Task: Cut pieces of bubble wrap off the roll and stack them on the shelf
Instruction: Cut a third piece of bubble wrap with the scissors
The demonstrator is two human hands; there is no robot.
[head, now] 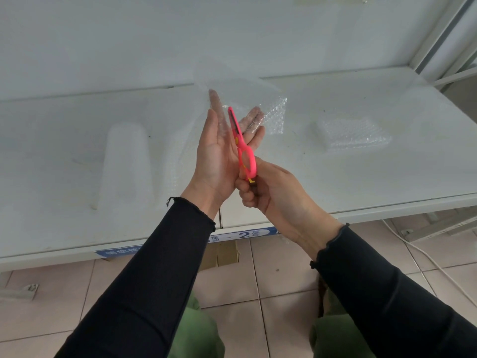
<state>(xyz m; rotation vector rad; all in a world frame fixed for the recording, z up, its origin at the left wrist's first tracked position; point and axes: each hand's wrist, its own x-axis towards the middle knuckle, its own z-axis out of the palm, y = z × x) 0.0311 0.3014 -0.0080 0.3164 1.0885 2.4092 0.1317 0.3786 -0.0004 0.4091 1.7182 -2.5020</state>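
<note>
- White shelf [335, 182]: fills the upper two thirds of the frame, front edge slanting from lower left up to the right, with a blue label strip [242, 234] on that edge just below centre.
- Tiled floor [278, 293]: lower third of the frame, pale pink squares; white cable [428, 259] trailing across it at lower right.
- Black sleeves [144, 288]: rising from the bottom corners toward the centre, green trousers [204, 329] between them at the bottom edge.
- Roll of bubble wrap [126, 161]: lying on the shelf at centre left, pale and hard to separate from the white surface, well apart from the stack.
- Loose sheet of bubble wrap [268, 112]: raised at upper centre of the frame, draped over the fingertips; whether still joined to the roll cannot be told.
- Stack of cut pieces [351, 134]: flat on the shelf at centre right, to the right of both hands and apart from them.
- Left hand [219, 156]: centre of the frame, palm facing right, fingers spread and extended up behind the sheet, thumb in front, lightly pinching the loose sheet.
- Right hand [273, 192]: just below and right of the left, touching it, curled around the lower handle.
- Pink scissors [242, 146]: gripped by the right hand, tilted up and left, blades closed or nearly so against the left palm, tip at the sheet's lower edge.
</note>
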